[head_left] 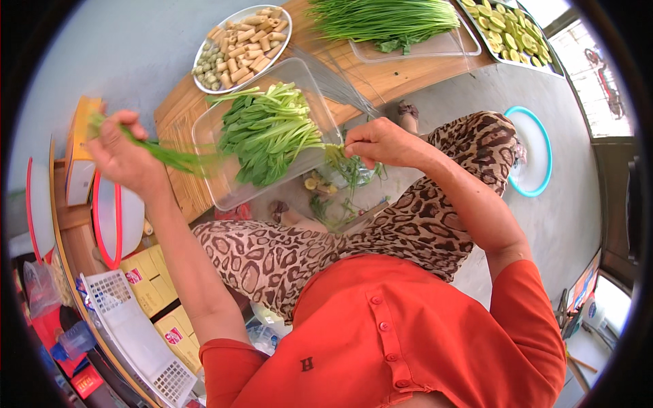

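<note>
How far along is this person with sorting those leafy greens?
A good pile of green leafy stems already lies in the clear plastic tray. Each hand is busy: the left hand has a grip on a long green stalk, the right hand pinches another stem. How much remains unsorted cannot be told; scraps lie on the floor.

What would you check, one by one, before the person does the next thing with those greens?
1. Left hand grips a green stalk: ok.
2. Right hand pinches the stalk's other end: cannot tell, blurred.
3. Clear tray within reach, between the hands: ok.
4. Room left in the tray beside the leafy greens: ok, bare at its near end.
5. Trimmings on the floor lie apart from the tray: ok.
6. Tray sits steady on the wooden table: cannot tell; its near end seems to overhang.
</note>
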`<state>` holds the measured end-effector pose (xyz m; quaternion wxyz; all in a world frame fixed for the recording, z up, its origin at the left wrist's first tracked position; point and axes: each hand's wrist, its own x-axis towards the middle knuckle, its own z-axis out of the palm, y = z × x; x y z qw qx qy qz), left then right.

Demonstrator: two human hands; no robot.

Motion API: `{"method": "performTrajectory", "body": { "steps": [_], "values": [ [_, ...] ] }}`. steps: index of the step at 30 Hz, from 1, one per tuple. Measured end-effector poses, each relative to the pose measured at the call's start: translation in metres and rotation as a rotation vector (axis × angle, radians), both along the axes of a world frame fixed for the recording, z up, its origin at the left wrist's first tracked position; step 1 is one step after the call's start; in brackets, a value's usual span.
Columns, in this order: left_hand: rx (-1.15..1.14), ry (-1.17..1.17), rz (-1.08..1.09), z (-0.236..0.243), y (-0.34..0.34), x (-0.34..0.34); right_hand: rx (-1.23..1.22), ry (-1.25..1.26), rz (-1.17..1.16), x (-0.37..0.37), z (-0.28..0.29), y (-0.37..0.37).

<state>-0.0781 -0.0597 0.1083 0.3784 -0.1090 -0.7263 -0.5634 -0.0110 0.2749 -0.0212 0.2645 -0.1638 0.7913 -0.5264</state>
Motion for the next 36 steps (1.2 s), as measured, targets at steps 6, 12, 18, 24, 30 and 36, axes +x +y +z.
{"method": "performTrajectory", "body": {
  "steps": [6, 12, 18, 24, 30, 36],
  "values": [
    [0.398, -0.229, -0.222, -0.014, 0.016, 0.050, -0.059, -0.197, -0.078, -0.003, -0.002, -0.007],
    [0.816, -0.737, -0.484, -0.125, 0.049, 0.081, -0.261, -0.248, -0.124, 0.006, 0.004, -0.015],
    [0.865, -0.793, -0.405, -0.147, 0.069, 0.089, -0.334, -0.280, -0.173, 0.017, 0.014, -0.025],
    [0.771, -0.777, -0.363, -0.141, 0.080, 0.088, -0.300, -0.284, -0.160, 0.019, 0.023, -0.034],
    [0.703, -0.777, -0.366, -0.146, 0.085, 0.088, -0.270, -0.277, -0.159, 0.014, 0.017, -0.033],
    [0.773, -0.775, -0.344, -0.147, 0.088, 0.090, -0.232, -0.271, -0.140, 0.014, 0.013, -0.033]
  ]
}}
